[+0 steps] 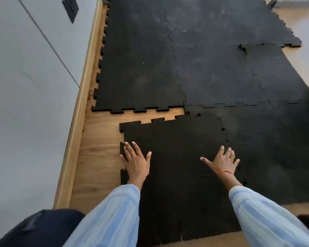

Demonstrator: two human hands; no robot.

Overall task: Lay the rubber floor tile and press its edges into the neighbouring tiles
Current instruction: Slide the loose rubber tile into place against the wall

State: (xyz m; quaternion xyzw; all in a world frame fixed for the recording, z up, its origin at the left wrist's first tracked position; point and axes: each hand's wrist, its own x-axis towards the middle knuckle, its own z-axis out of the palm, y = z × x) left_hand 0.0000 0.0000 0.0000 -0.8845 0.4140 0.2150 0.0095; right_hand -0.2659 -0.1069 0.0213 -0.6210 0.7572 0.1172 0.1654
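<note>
A loose black rubber tile (175, 157) with toothed edges lies on the wooden floor in front of me. Its far edge sits apart from the laid tile behind it (139, 68), with a wedge of bare wood between them that narrows to the right. Its right edge overlaps the laid tile on the right (268, 148). My left hand (136, 162) rests flat on the tile's left edge, fingers spread and curling over the side. On the tile's right part, near that overlap, my right hand (223, 161) presses flat, fingers apart, a red thread at the wrist.
Several joined black tiles (212, 50) cover the floor ahead and to the right. A wooden skirting board (82, 97) and grey wall (25, 104) run along the left, with a strip of bare wooden floor (100, 154) beside them. My dark-clad knee (39, 229) is at lower left.
</note>
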